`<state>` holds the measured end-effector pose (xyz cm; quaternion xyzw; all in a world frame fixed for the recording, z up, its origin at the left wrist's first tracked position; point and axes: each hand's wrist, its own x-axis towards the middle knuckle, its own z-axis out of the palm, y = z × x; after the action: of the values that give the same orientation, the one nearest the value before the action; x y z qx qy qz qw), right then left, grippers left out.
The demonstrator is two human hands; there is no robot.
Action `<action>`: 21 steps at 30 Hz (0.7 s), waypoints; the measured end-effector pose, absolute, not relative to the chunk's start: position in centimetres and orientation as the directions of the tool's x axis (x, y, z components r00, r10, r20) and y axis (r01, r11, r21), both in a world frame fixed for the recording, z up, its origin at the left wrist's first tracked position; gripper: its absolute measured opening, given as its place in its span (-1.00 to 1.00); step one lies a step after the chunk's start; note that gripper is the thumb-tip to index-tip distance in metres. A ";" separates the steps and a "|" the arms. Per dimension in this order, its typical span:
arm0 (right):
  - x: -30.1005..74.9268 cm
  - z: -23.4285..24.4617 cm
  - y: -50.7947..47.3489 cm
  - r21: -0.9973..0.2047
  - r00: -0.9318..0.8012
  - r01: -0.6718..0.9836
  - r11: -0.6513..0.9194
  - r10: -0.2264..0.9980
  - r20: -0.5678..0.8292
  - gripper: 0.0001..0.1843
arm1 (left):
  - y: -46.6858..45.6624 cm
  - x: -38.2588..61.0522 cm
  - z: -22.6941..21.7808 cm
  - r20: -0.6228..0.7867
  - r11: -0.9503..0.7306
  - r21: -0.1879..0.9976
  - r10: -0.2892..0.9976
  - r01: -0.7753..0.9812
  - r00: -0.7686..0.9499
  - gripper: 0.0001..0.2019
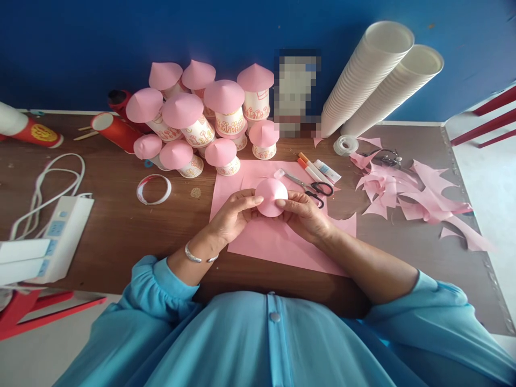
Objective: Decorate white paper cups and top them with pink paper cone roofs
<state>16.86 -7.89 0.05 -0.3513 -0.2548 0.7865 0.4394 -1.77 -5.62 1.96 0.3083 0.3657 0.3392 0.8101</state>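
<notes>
Cone of pink paper [271, 193] is held over the flat pink paper [246, 236], pinched from both sides by the left hand [237, 215] and the right hand [308, 215]. A thumb presses on its upper face at either side of the tip; the fingers curl beneath the rim, where their exact hold cannot be told. To work it well, I would keep both thumbs light and even so that the slope stays smooth, avoid denting the point, and check that the rim runs round without a step; the seam is not visible from here. The scissors [308, 190] lie just beyond the right hand, black handles close to its knuckles, so that wrist should turn with care. Pink-roofed paper cups [223, 98] crowd the far side, ahead and to the left, limiting a forward reach there. The near edge of the brown tabletop [181, 226] runs close to the blue shirt [226, 338], leaving little space to draw back. More room lies leftward, between the flat paper and the power strip [66, 239]. Rightward, pink paper scraps [429, 199] reach the table's side edge, and one strip seems to overhang it
</notes>
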 end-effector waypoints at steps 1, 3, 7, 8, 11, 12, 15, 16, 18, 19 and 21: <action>16.9 0.0 -7.9 -0.716 -0.368 -0.504 -0.483 0.870 -0.328 -0.70 | -5.6 -1.7 2.0 -0.385 0.579 0.753 0.773 -0.313 0.504 -0.70; 16.9 0.0 -8.0 -0.733 -0.370 -0.482 -0.480 0.870 -0.327 -0.71 | -5.6 -1.6 1.9 -0.392 0.575 0.766 0.772 -0.288 0.500 -0.65; 16.8 -0.1 -8.1 -0.768 -0.366 -0.430 -0.476 0.869 -0.333 -0.71 | -5.7 -1.5 1.7 -0.420 0.575 0.777 0.776 -0.256 0.470 -0.63; 16.8 -0.1 -8.1 -0.769 -0.370 -0.425 -0.477 0.867 -0.333 -0.71 | -5.7 -1.5 1.6 -0.424 0.577 0.775 0.777 -0.257 0.465 -0.62; 16.8 0.0 -8.0 -0.751 -0.381 -0.448 -0.484 0.864 -0.330 -0.72 | -5.7 -1.5 1.3 -0.423 0.582 0.763 0.779 -0.282 0.463 -0.61; 16.8 0.0 -8.0 -0.742 -0.380 -0.460 -0.488 0.863 -0.332 -0.73 | -5.7 -1.5 1.2 -0.421 0.585 0.756 0.777 -0.292 0.468 -0.60; 16.8 0.1 -7.9 -0.726 -0.380 -0.476 -0.496 0.861 -0.339 -0.72 | -5.8 -1.4 1.0 -0.407 0.591 0.738 0.774 -0.325 0.484 -0.64; 16.8 0.1 -7.9 -0.725 -0.385 -0.475 -0.499 0.859 -0.339 -0.72 | -5.8 -1.4 0.9 -0.401 0.590 0.733 0.776 -0.338 0.487 -0.66; 16.8 0.1 -7.9 -0.721 -0.397 -0.476 -0.503 0.855 -0.335 -0.71 | -5.9 -1.3 0.8 -0.388 0.590 0.723 0.777 -0.360 0.495 -0.69; 16.8 0.1 -7.9 -0.719 -0.401 -0.478 -0.505 0.853 -0.333 -0.71 | -5.9 -1.2 0.8 -0.386 0.594 0.715 0.775 -0.369 0.501 -0.70; 16.9 0.1 -7.8 -0.716 -0.400 -0.480 -0.507 0.853 -0.336 -0.72 | -5.9 -1.2 0.8 -0.396 0.605 0.692 0.774 -0.393 0.494 -0.73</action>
<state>16.90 -7.84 0.06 -0.3516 -0.2648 0.7937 0.4200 -1.18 -5.91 0.77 0.2673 0.3563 0.3548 0.8220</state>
